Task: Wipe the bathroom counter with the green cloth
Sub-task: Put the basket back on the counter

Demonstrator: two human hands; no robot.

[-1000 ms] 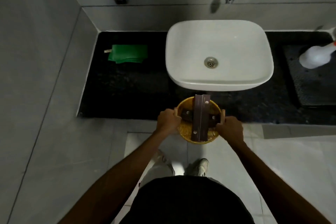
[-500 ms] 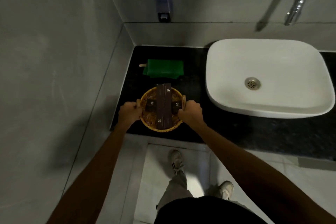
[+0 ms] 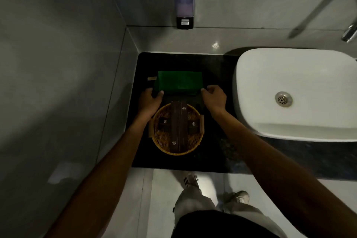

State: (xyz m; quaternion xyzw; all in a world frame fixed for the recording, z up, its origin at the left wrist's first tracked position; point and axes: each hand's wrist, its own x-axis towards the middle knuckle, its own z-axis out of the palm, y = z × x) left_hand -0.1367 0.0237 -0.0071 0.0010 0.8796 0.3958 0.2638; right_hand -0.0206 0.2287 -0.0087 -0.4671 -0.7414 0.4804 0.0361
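Observation:
The folded green cloth [image 3: 179, 82] lies flat on the black counter [image 3: 218, 152], in its left part near the back wall. My left hand [image 3: 149, 100] is at the cloth's near left corner, with the thumb on the fabric and the fingers curled around its edge. At the near right corner, my right hand [image 3: 214, 98] has its fingertips closed on the cloth's edge. A round wicker basket [image 3: 160, 141] holding dark brown boxes stands on the counter just in front of the cloth, between my forearms.
A white basin [image 3: 293, 75] sits on the counter to the right, with a chrome tap [image 3: 349, 33] above it. A soap dispenser [image 3: 184, 0] hangs on the back wall. A grey tiled wall [image 3: 67, 63] borders the counter's left end. A small tan tag [image 3: 152, 78] lies left of the cloth.
Both hands have let go of the basket, which now rests on the counter, and have moved forward to the near corners of the green cloth. The view has shifted left.

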